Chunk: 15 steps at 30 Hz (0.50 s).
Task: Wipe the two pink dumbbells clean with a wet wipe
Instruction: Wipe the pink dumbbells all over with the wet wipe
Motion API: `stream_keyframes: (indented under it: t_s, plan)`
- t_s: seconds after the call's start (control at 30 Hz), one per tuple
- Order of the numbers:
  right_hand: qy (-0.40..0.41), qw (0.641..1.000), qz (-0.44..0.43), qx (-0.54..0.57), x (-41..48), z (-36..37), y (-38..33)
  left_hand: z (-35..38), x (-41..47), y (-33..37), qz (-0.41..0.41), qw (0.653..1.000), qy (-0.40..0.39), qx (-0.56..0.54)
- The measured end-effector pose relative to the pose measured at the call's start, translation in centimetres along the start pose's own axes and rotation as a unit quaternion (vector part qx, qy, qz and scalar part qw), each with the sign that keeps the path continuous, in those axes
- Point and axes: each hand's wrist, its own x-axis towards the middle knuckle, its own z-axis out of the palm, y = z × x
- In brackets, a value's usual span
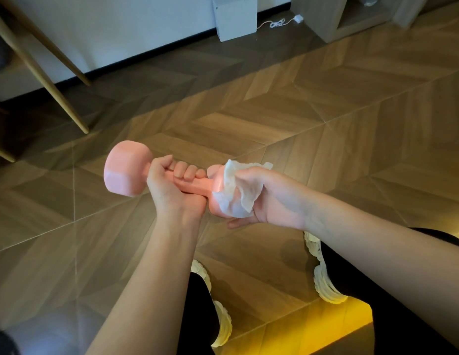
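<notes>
**Q:** Why hold the dumbbell (126, 167) in the air and not leave it lying down?

**Me:** So I can get at every side. My left hand (169, 185) is closed round the handle with the fingers curled over it. That holds the bar roughly level above the floor (300, 111), in front of my knees. Gripping the middle leaves both heads bare for wiping.

**Q:** And the other hand?

**Me:** My right hand (269, 198) has the wipe (233, 193) bunched in the palm and is cupped over the right-hand head. The fingers curl under it and the thumb side lies over the top, so the cloth is pressed between my hand and the pink surface. Wrapping it like that should let one twist clean the whole rounded end, not just a strip.

**Q:** How far along are you?

**Me:** I'd say I'm in the middle of the first one. The left head sticks out past my fist with nothing on it, and the handle is under my grip, so I'd have to shift my hold to reach that part.

**Q:** Where's the second dumbbell?

**Me:** I can't see it from here. Only this one is in sight.

**Q:** Any risk?

**Me:** A damp handle could slip in one fist, so I'd hold it firmly.
</notes>
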Motion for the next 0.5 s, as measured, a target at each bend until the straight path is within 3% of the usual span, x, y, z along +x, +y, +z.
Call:
stream_keyframes:
  t_s: [0.1, 0.33, 0.5]
  plan:
    - [-0.015, 1.000, 0.000, -0.009, -0.05, 0.11, 0.03, 0.14, -0.06, -0.03, -0.002, 1.000, -0.006, 0.002]
    - [0.064, 0.997, -0.030, -0.022, 0.30, 0.69, 0.79, 0.45, -0.38, -0.50, -0.002, 0.999, -0.038, 0.012]
    - [-0.014, 0.998, 0.049, 0.031, -0.06, -0.04, 0.46, 0.57, -0.53, -0.40, 0.007, 0.999, -0.052, 0.008]
